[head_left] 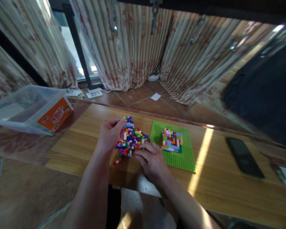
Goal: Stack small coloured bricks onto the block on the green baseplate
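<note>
Loose toy building bricks (131,140) in many colours lie heaped on the wooden table. At the heap's upper left is my left hand (111,135), its thumb and fingers closed together; what they hold, if anything, is hidden. My right hand (153,160) rests low at the heap's right edge. Its thumb and index fingertips nearly meet beside a tiny pink spot, too small to name. Just right of that hand lies a green studded baseplate (184,160). A squarish multicoloured brick build (171,140) sits on it, with red bricks around its middle.
A clear plastic bin (30,117) with an orange label stands left of the wooden table (83,140). A black phone (244,157) lies toward the table's right end. Curtains (133,47) hang behind, and papers (94,94) lie beyond the table's far edge.
</note>
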`<state>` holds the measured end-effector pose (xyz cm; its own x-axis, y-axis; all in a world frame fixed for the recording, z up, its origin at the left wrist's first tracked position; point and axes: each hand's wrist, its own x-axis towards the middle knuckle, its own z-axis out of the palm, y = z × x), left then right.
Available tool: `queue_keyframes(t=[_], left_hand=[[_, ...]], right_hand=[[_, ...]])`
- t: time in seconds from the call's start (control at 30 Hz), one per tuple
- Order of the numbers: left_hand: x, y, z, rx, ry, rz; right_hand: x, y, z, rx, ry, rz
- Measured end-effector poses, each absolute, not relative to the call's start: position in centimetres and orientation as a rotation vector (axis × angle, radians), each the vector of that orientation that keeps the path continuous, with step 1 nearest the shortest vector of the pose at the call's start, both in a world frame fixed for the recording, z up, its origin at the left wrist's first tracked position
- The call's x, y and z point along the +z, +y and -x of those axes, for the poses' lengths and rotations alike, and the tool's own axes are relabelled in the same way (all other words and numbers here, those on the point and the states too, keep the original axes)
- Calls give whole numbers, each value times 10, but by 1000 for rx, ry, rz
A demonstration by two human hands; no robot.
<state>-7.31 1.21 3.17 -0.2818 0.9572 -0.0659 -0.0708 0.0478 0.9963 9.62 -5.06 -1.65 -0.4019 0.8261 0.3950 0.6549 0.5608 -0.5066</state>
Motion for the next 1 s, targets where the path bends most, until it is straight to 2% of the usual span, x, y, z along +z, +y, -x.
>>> queue_keyframes(t=[0.23,0.47,1.0], left_hand=[[25,14,77,1381,1416,-1051],[31,13,70,1337,1454,-1038],[33,13,62,1292,1502,-1130]], right_hand=[[8,-45,-161,345,-1888,1321],[0,-34,-234,286,-1689,1555],[-9,-29,-238,370,-1686,1606]])
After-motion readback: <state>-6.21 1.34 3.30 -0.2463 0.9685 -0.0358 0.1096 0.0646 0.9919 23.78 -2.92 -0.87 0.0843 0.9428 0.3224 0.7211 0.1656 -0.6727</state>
